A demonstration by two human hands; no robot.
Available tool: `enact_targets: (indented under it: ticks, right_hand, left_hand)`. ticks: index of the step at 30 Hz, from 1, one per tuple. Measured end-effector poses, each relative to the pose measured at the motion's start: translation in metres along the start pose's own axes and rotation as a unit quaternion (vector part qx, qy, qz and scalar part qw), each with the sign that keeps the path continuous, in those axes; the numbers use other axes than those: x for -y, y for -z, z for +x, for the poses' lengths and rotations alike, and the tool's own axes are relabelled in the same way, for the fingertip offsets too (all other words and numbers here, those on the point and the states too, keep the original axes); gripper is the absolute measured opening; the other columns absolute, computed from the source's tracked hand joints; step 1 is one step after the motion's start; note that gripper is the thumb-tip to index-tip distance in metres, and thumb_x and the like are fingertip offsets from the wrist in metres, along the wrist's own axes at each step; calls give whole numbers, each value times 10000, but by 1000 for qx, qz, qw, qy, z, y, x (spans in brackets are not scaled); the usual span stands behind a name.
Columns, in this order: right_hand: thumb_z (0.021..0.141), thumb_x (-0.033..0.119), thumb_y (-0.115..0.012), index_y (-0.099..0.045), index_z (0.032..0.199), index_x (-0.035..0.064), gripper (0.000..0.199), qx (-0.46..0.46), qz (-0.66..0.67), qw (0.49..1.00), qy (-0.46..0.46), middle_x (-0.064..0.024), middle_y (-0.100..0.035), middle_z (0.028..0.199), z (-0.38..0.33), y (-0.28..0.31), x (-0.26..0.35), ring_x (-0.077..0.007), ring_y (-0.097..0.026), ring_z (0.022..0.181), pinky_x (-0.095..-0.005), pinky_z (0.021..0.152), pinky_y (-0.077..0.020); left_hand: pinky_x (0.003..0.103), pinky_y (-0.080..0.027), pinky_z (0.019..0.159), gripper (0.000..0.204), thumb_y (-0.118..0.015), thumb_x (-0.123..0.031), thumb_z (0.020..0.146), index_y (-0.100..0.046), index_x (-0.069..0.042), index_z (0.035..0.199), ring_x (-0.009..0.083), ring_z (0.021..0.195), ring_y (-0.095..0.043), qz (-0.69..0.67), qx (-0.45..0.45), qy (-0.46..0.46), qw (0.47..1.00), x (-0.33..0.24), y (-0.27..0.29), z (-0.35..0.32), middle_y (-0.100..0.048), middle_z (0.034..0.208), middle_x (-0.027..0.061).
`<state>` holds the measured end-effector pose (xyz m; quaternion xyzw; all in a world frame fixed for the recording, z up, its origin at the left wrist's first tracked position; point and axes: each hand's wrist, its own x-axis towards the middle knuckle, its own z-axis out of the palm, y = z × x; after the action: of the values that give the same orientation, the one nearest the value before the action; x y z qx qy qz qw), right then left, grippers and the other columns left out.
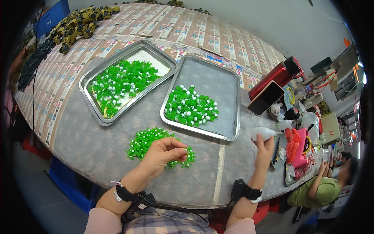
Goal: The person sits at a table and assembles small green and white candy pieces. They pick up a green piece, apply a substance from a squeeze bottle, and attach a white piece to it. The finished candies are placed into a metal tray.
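My left hand (165, 155) is closed in a pinch over a loose pile of small green pieces with white dots (143, 143) on the table. Whatever lies between its fingertips is too small to make out. My right hand (264, 151) grips a white squeeze bottle (262, 133) with a thin nozzle that points right. Beyond my hands, a metal tray (220, 84) holds a heap of green pieces with white balls (190, 106) in its near left part. Another metal tray (102, 120), angled at the left, is spread with more green and white pieces (124, 80).
A red bottle (269, 80) with a black cap and a phone (266, 97) stand at the right. Past them lie a pink container (300, 154), a red plastic bag (293, 139) and clutter. Yellow-black toy parts (80, 25) are heaped far left. A person in green (317, 191) sits at right.
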<state>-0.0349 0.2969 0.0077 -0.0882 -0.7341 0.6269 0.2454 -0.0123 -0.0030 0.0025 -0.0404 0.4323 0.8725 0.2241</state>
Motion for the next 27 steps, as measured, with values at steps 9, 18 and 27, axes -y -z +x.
enact_targets:
  ticks: [9, 18, 27]
  right_hand:
    - [606, 429, -707, -442, 921, 19, 581, 18, 86, 988, 127, -13, -469, 793, -49, -67, 83, -74, -462, 675, -175, 588, -365]
    - [588, 419, -720, -467, 795, 39, 502, 59, 65, 982, 166, -19, -434, 707, -75, -95, 76, -105, -415, 614, -226, 536, -337]
    - [605, 360, -716, -480, 788, 26, 449, 75, 45, 983, 163, -40, -447, 707, -75, -96, 71, -127, -438, 601, -245, 535, -355]
  left_hand:
    - [233, -494, 645, 123, -569, -53, 760, -542, -6, 870, 126, 701, -579, -92, 19, 33, 995, -1, 6, -1, -584, 792, 77]
    - [246, -487, 624, 112, -591, -72, 743, -526, -41, 828, 133, 661, -573, -96, 18, 32, 995, 0, 6, -1, -579, 742, 58]
    - [247, -490, 623, 107, -585, -70, 749, -523, -39, 830, 132, 658, -573, -96, 21, 32, 995, 0, 6, -1, -579, 745, 62]
